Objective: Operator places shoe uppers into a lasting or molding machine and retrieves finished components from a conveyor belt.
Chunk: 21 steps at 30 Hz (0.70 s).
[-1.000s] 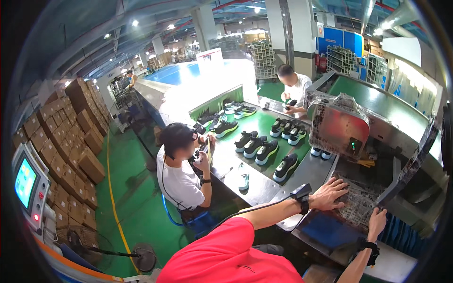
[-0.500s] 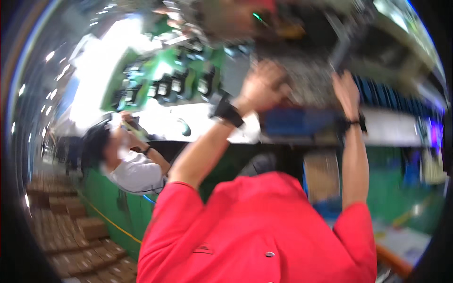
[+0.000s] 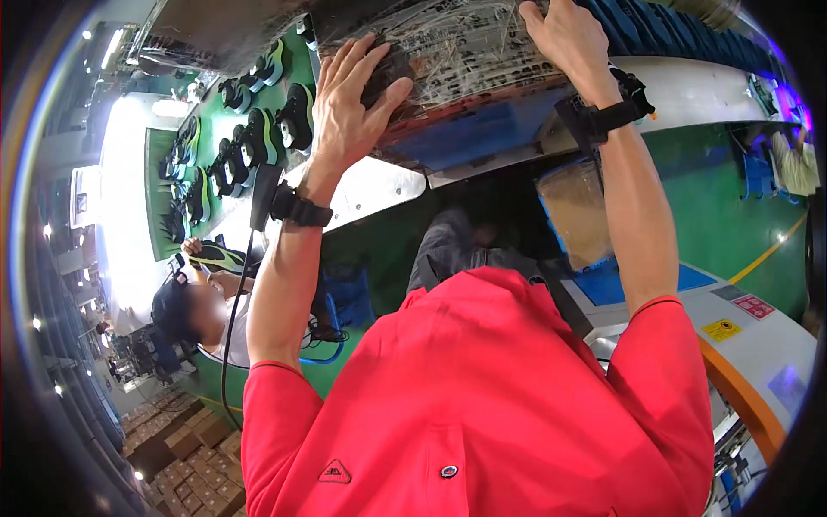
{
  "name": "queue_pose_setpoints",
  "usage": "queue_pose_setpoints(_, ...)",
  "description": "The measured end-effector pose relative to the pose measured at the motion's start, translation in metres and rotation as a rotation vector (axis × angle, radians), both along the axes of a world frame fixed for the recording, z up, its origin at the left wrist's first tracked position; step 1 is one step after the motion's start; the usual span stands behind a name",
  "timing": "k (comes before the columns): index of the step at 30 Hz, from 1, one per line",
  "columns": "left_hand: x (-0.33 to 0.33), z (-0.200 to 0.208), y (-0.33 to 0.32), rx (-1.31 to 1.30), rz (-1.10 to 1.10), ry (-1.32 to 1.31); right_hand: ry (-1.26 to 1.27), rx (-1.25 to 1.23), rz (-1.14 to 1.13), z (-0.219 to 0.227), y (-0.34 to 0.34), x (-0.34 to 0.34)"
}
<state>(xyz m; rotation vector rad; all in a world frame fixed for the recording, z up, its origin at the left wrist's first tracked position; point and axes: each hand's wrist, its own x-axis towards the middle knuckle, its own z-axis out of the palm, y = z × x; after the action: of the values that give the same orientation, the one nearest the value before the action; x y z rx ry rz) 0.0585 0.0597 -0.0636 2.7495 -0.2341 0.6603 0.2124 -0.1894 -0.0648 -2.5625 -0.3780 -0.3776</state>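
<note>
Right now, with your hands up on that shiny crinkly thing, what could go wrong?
The left hand is spread flat at one end of the film-covered panel; it might slip on the wrinkled plastic.

The black cable hangs loose from the left wristband, so it could snag on something.

The right hand's fingertips are cut off by the picture's top edge, but fingers at a panel's end could perhaps get pinched.
</note>
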Motion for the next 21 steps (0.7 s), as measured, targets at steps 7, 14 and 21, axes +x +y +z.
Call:
queue_pose_setpoints(7, 0.003, 0.002, 0.004, -0.027, 0.004, 0.03, 0.061, 0.003, -0.004, 0.006, 0.004, 0.0)
queue_pose_setpoints(14, 0.003, 0.001, 0.003, -0.032, 0.006, -0.01, 0.1, -0.018, -0.006, 0.009, 0.004, 0.0)
queue_pose_setpoints(21, 0.002, -0.001, 0.003, -0.051, 0.003, -0.025, -0.067, -0.018, 0.063, -0.013, -0.001, 0.009)
